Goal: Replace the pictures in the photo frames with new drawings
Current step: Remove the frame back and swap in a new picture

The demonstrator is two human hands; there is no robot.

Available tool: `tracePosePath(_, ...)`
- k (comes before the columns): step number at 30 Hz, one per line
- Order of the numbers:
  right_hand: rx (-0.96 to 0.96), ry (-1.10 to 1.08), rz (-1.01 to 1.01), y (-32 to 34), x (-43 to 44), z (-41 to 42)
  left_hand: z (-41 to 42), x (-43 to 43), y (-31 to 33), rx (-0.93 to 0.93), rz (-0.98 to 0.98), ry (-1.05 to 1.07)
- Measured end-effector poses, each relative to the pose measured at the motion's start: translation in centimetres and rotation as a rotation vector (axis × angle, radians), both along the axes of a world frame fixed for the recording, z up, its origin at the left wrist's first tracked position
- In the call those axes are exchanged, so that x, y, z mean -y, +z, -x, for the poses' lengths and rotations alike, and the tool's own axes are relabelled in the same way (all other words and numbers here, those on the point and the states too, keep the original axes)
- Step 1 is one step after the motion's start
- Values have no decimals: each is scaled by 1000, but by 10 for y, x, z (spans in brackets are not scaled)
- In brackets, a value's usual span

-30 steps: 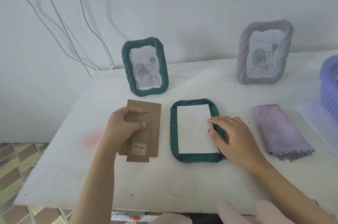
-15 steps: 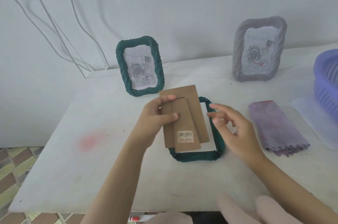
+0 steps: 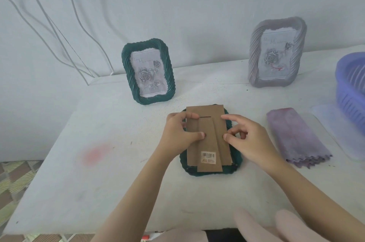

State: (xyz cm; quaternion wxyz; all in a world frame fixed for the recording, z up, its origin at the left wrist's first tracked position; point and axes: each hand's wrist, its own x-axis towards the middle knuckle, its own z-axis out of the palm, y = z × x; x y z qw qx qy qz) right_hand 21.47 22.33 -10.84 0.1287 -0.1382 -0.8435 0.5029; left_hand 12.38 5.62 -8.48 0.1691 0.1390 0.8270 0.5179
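Lying lengthwise over the face-down green frame (image 3: 189,170), the backing board (image 3: 208,143) is pinched at its left edge by L hand (image 3: 179,137), R hand (image 3: 250,141) thumb & forefinger pressing the right edge

Brown rectangular cardboard backing board (image 3: 207,133): matt, smooth; white paper barcode sticker (image 3: 208,156). Flat dark green rope-patterned frame (image 3: 190,171), upright dark green frame (image 3: 126,68), upright grey frame (image 3: 254,54): ridged, matt. Folded purple cloth (image 3: 296,135): soft, fuzzy. Violet plastic basket (image 3: 347,83): ribbed, slight sheen
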Motion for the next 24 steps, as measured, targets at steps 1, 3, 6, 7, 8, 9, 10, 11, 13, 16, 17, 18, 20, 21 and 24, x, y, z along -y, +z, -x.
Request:
tracePosePath(1,0,-3,-22,-2,0,0,0,-1,-1,-5,11,7)
tracePosePath(3,-1,-10,-60,-3,-1,1,-1,-2,-1,-5,27,16)
tracePosePath(6,-2,-17,-96,-3,-1,2,-2,-3,-1,3,39,29)
tracePosePath(7,-4,-15,-106,-3,-1,3,-2,-3,-1,4,44,30)
tracePosePath(8,-8,-11,-119,-3,-1,3,-2,-3,-1,3,50,29)
tracePosePath(9,-8,-5,-134,-2,0,3,-2,-3,-1,0,55,30)
tracePosePath(10,-5,-1,-148,-2,0,3,-1,-3,-1,-4,58,32)
tracePosePath(11,-3,0,-162,-2,1,4,-1,-3,-2,-9,64,34)
tracePosePath(13,-3,0,-197,-3,2,4,-1,-3,-2,-22,81,32)
tracePosePath(16,-11,11,-239,-3,3,4,-1,-2,-5,-51,97,21)
tracePosePath(17,-16,16,-250,-3,3,4,-1,-2,-6,-73,105,13)
tracePosePath(18,-21,19,-264,-3,3,4,-2,-1,-6,-99,116,5)
tracePosePath(20,-26,22,-298,-5,3,3,-3,0,-6,-156,150,-5)
tracePosePath(21,-31,23,-317,-6,4,3,-3,1,-6,-194,178,-8)
tracePosePath(24,-49,35,-371,-10,3,3,-6,3,-6,-319,328,-16)
